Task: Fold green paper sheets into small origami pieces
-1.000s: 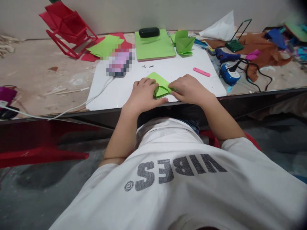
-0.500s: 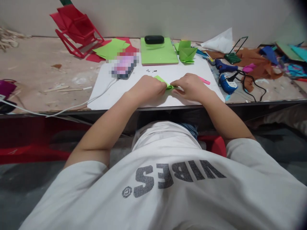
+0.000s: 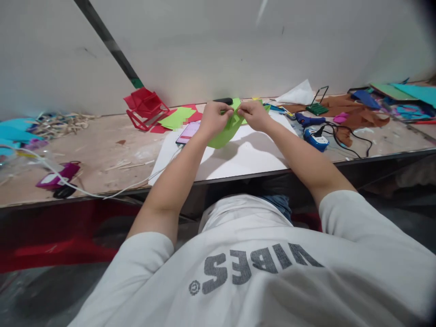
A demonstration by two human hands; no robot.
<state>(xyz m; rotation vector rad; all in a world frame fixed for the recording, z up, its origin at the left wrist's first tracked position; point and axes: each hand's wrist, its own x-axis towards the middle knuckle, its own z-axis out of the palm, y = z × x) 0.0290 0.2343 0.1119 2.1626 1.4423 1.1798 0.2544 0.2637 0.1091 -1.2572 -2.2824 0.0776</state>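
Observation:
My left hand [image 3: 214, 119] and my right hand [image 3: 255, 115] both pinch the top of a folded green paper piece [image 3: 225, 132], lifted above the white sheet [image 3: 245, 156] on the table. The paper hangs down between my hands, its lower point over the sheet. My fingers are closed on its upper folds, close together. A phone [image 3: 188, 131] lies on the sheet just left of my left hand.
Red paper chair [image 3: 146, 106] and loose green sheets [image 3: 177, 119] at the back left. A blue glue gun [image 3: 308, 120], a blue device [image 3: 316, 139] with black cable, and brown and coloured scraps [image 3: 357, 113] to the right. White cable [image 3: 85, 190] and wooden sticks on the left.
Both hands have lifted the green paper off the white sheet and raised it away from the table's front edge. The camera has tilted up, showing more wall.

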